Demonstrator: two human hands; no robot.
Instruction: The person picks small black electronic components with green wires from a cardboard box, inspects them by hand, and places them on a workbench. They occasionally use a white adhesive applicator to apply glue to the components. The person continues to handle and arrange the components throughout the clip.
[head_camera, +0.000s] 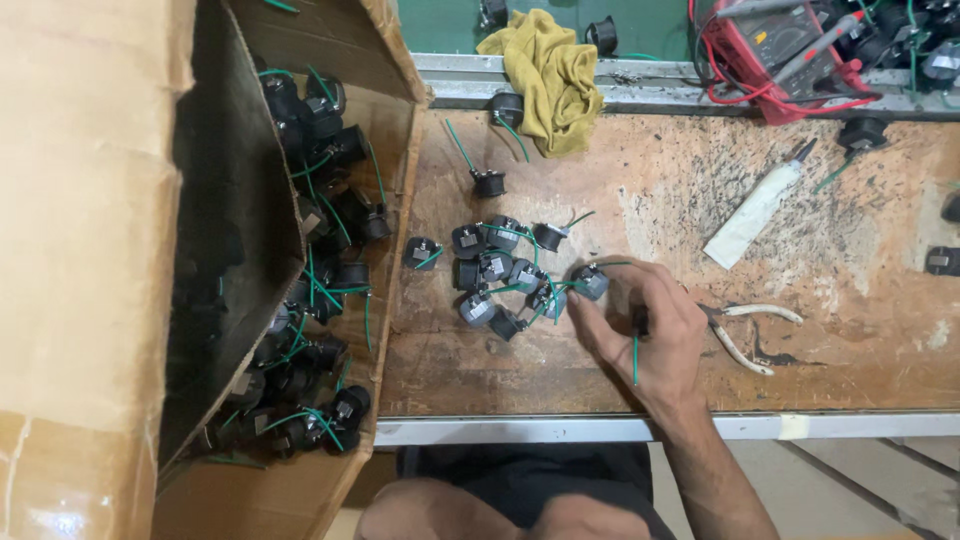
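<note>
Knees (480, 510) below; scarred wooden bench (860, 330) carries pliers (745, 335), yellow rag (548, 75).

A cluster of small black and grey parts (500, 275) with thin green wires is lying loosely on the worn wooden surface (680, 200), some touching, some tipped on their sides. One grey part (590, 282) is sitting at the cluster's right edge, its green wire (635, 358) trailing downward.
</note>
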